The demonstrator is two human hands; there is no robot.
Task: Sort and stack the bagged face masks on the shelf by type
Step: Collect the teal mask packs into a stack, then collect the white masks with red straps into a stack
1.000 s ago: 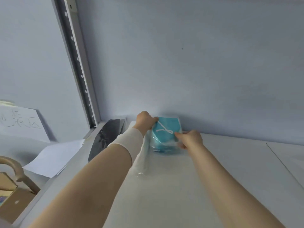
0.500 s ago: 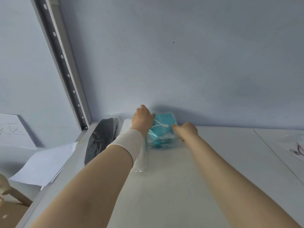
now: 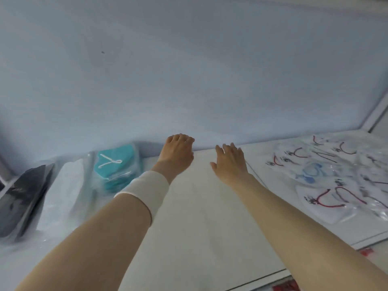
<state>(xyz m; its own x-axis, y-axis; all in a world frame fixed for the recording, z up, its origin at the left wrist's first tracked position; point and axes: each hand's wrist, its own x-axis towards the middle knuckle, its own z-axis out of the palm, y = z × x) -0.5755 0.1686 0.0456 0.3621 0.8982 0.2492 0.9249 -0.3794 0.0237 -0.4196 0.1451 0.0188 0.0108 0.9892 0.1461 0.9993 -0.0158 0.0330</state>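
Stockroom or supply store, likely: white shelf board point(image 3: 199, 217) against bare pale-blue wall point(image 3: 189, 70); bagged masks in stacks, black stack point(image 3: 21, 196), white stack point(image 3: 63, 192), teal stack point(image 3: 115, 164); loose mask bags point(image 3: 325, 175) at right.

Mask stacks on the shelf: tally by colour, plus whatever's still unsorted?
black mask stack: 1
white mask stack: 1
teal mask stack: 1
unsorted pile of bagged masks, red and black ear loops: 1
Total: 4 groups. The bags within each group are too blurred to count.
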